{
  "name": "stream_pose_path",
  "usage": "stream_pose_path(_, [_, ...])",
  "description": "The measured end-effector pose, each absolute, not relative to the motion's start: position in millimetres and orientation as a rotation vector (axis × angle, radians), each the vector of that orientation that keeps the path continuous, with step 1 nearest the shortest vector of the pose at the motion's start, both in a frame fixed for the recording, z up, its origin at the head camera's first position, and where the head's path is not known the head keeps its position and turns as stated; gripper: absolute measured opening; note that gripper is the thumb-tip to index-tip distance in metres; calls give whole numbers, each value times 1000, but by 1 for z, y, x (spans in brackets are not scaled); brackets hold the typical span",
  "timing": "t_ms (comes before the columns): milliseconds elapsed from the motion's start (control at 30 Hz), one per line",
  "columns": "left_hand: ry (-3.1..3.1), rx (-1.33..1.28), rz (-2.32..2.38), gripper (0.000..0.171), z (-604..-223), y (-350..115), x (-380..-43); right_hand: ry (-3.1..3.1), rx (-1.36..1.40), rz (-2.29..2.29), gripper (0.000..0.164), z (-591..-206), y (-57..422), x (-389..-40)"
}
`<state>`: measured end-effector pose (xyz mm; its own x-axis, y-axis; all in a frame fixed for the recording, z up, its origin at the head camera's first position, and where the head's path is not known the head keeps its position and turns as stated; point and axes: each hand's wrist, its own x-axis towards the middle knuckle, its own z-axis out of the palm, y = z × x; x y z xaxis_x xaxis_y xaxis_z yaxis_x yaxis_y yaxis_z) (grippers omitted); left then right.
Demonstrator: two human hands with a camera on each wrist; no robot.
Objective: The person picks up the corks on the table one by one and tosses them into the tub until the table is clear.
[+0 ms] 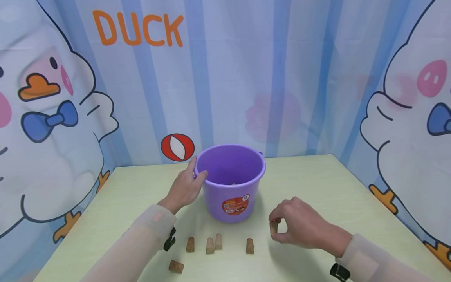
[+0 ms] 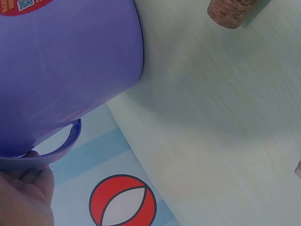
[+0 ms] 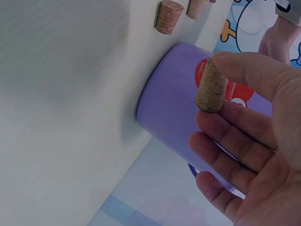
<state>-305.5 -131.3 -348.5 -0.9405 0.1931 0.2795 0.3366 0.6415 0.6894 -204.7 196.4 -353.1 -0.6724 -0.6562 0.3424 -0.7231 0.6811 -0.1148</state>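
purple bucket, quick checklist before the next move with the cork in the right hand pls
1. Right hand has a pinch on the cork: ok.
2. Left hand holds the bucket at its rim: ok.
3. Bucket upright on the table: ok.
4. Bucket's mouth uncovered: ok.
5. Cork over the mouth: not ok, it is outside, to the bucket's right.
6. Bucket's contents: cannot tell, the front wall hides most of the inside bottom.

This looks like a booth, duck-printed cloth (image 1: 229,70) walling a pale table (image 1: 306,176)
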Motion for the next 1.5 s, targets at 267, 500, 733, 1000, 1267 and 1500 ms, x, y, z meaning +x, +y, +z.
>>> stream_pose_path(267, [-2678, -436, -1180, 77, -347, -131, -304, -2661, 1049, 384, 26, -345, 196, -206])
stream_pose_path(500, [-2672, -449, -1170, 77, -347, -131, -305, -2631, 1031, 414, 26, -338, 196, -206])
stream_pose_path(733, [-2669, -448, -1171, 76, -347, -131, -306, -2625, 1000, 444, 25, -331, 196, -208])
stream_pose_path(1000, [-2670, -440, -1182, 77, -347, -132, -305, -2628, 975, 486, 22, -327, 195, -210])
stream_pose_path(1267, [-2673, -436, -1176, 77, -347, -132, -304, -2568, 963, 517, 22, -323, 192, -212])
stream_pose_path(1500, [-2668, -442, -1173, 77, -348, -132, -305, -2495, 962, 551, 23, -321, 191, -213])
